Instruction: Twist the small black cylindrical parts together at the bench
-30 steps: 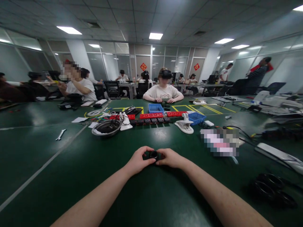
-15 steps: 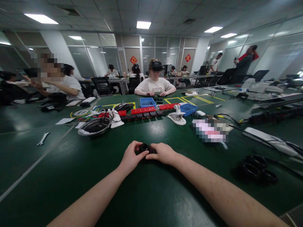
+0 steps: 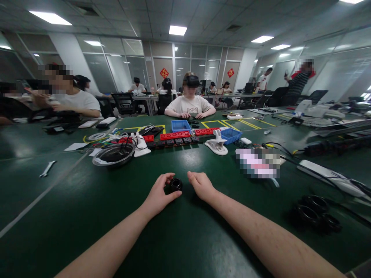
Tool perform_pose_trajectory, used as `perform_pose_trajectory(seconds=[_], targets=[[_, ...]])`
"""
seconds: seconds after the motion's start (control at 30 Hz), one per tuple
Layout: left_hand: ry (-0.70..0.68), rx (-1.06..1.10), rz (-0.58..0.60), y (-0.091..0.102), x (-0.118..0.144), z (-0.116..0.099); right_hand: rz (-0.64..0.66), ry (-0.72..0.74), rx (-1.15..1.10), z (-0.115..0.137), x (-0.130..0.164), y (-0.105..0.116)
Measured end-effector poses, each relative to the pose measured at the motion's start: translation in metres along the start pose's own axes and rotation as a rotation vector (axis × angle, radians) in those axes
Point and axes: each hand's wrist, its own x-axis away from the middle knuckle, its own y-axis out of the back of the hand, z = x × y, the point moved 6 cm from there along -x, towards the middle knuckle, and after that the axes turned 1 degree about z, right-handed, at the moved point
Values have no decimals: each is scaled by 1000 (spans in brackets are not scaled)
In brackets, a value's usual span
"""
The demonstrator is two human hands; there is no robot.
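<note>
A small black ring-shaped part (image 3: 175, 184) sits on the green table (image 3: 87, 200) in front of me. My left hand (image 3: 159, 195) curls around it, thumb and fingers gripping its left side. My right hand (image 3: 201, 185) rests just to the right of the part, a small gap away, fingers loosely apart and holding nothing.
A metal bowl (image 3: 113, 154), red and black power strips (image 3: 174, 138), blue bins (image 3: 180, 125), a white clamp (image 3: 216, 143) and a wrench (image 3: 47, 169) lie farther out. Black rings (image 3: 314, 213) lie at right with cables. A person (image 3: 189, 103) sits opposite; others sit at left.
My right hand has let go of the black part and moved slightly right. The left hand keeps hold of it. The camera view has shifted a little.
</note>
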Motion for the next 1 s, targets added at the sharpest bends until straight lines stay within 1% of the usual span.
perform_pose_trajectory(seconds=[0.1, 0.23, 0.27, 0.33, 0.47, 0.5, 0.57, 0.63, 0.7, 0.8, 0.87, 0.93, 1.0], targets=[[-10, 8, 22, -1, 1, -1, -19, 24, 33, 4, 1, 3], [-6, 40, 26, 0, 1, 1, -97, 87, 87, 9, -1, 8], [-10, 47, 34, 0, 0, 1, -89, 107, 79, 9, -2, 8], [-23, 51, 63, 0, 0, 1, 4, 128, 9, 7, -6, 4], [-53, 23, 106, 4, 0, 0, 293, 96, -224, 4, -8, -7], [-62, 15, 107, 6, 0, 0, 347, 97, -233, 6, -7, -9], [-75, 7, 114, 7, 0, 0, 422, 116, -178, 10, -5, -11], [-85, 7, 130, 7, 0, -1, 455, 139, -94, 12, -4, -14], [-95, 15, 136, 6, 0, -3, 479, 152, -67, 13, -4, -18], [-94, 29, 142, 6, 0, -6, 502, 138, -99, 9, -6, -24], [-75, 29, 147, 6, 0, -7, 491, 103, -128, 5, -6, -27], [-47, 23, 127, 5, 0, -8, 449, 61, -125, 2, -7, -28], [-11, 11, 70, 5, 1, -7, 366, 8, -60, 1, -6, -29]])
